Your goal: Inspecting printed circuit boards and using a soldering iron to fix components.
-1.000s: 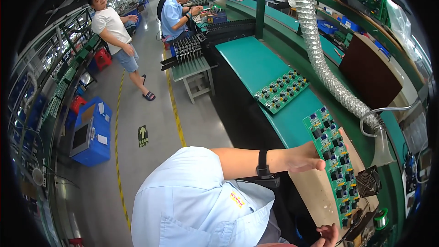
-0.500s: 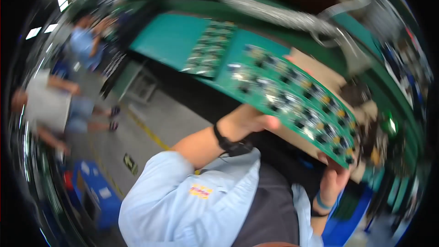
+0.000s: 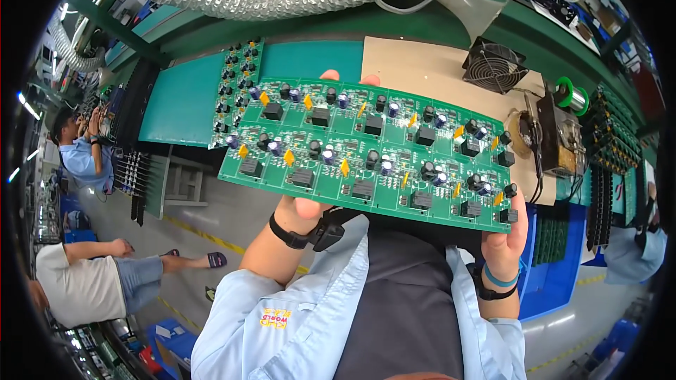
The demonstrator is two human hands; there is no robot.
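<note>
A large green circuit board panel (image 3: 366, 144) is held up in front of me, component side facing me. Rows of black relays, capacitors and yellow parts cover it. My left hand (image 3: 304, 212) grips the panel's lower left edge, its thumb on the near side and fingertips showing beyond the far edge. At the right end, my right hand (image 3: 504, 243) is closed on the panel's corner. A second populated board panel (image 3: 238, 88) lies on the green mat (image 3: 183, 102) to the left, partly hidden behind the held one.
Beyond lie a brown cardboard sheet (image 3: 405, 60), a black fan (image 3: 495, 65), a solder spool (image 3: 572, 96) and a soldering unit (image 3: 556, 134). A silver hose (image 3: 282, 1) ends in a hood (image 3: 465, 7). A blue bin (image 3: 560, 267) stands right; co-workers (image 3: 88, 158) are left.
The panel has swung from a steep slant to nearly level and shifted left, still in both hands. My view has turned, and the blur is gone.
</note>
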